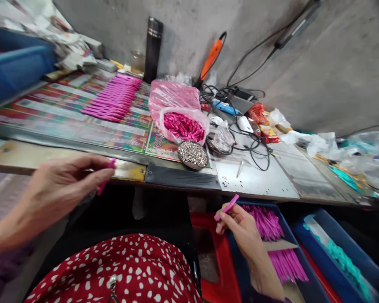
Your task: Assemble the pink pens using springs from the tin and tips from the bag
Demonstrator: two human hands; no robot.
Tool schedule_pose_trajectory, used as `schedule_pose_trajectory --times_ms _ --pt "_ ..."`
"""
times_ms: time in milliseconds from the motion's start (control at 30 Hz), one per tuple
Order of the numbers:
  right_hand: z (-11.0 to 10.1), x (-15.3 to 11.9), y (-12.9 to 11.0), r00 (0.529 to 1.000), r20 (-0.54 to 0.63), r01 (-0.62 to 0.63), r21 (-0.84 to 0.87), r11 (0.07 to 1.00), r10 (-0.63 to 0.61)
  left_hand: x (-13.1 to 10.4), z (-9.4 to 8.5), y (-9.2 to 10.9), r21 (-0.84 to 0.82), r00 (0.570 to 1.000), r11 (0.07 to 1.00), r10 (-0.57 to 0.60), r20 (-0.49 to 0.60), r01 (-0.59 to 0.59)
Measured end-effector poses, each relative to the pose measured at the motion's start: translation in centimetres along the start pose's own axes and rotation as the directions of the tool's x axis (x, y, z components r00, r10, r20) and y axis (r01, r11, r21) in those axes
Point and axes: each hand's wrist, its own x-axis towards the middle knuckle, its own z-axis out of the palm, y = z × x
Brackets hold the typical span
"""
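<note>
My left hand (68, 185) is over the table's front edge, thumb and fingers pinched on a slim pink plastic piece (102, 185). Lower down on the right, my right hand (243, 235) grips another slim pink plastic piece (228, 206), tilted up to the right, beside a blue bin. Bundles of similar pink pieces (267, 223) lie inside that bin (287, 219). On the table, a row of pink pieces (115, 97) is laid side by side. A clear bag (175, 97) of small shiny magenta parts (183, 127) stands behind a round dish of tiny silver parts (192, 154).
Along the wall stand a dark flask (153, 49) and an orange-handled tool (212, 59). Tangled black cables (255, 147) spread across the table. A blue crate (19, 67) is at far left. A red stool (219, 269) and a bin with teal pieces (344, 261) are below.
</note>
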Motion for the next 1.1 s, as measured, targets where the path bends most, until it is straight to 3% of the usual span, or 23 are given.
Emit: schedule_pose_trajectory --times_ms 100,300,500,733,900,1100 --pt "3.1 0.5 -2.0 0.99 0.14 0.019 0.102 0.995 -0.033 -0.2 1.6 2.4 -0.369 0.994 0.928 -0.006 0.113 0.048" --pt "8.6 1.3 -4.3 0.941 0.311 0.058 0.236 0.97 -0.132 -0.5 3.7 3.7 -0.648 0.948 0.723 -0.033 0.317 0.241" --pt "11.7 1.8 -6.0 0.869 0.422 0.146 0.279 0.949 -0.258 -0.6 4.3 3.7 -0.707 0.922 0.627 -0.052 0.383 0.328" --pt "13.3 1.8 -7.3 0.841 0.457 0.254 0.14 0.957 -0.289 -0.8 4.5 3.2 -0.728 0.925 0.596 -0.07 0.373 0.338" --pt "14.3 1.3 -7.4 0.863 0.447 0.191 0.145 0.971 -0.236 -1.0 5.1 2.7 -0.754 0.923 0.554 -0.075 0.378 0.354" --pt "15.5 0.2 -7.9 0.847 0.484 0.13 0.212 0.969 -0.219 -1.3 5.4 2.9 -0.796 0.917 0.475 -0.06 0.395 0.375"
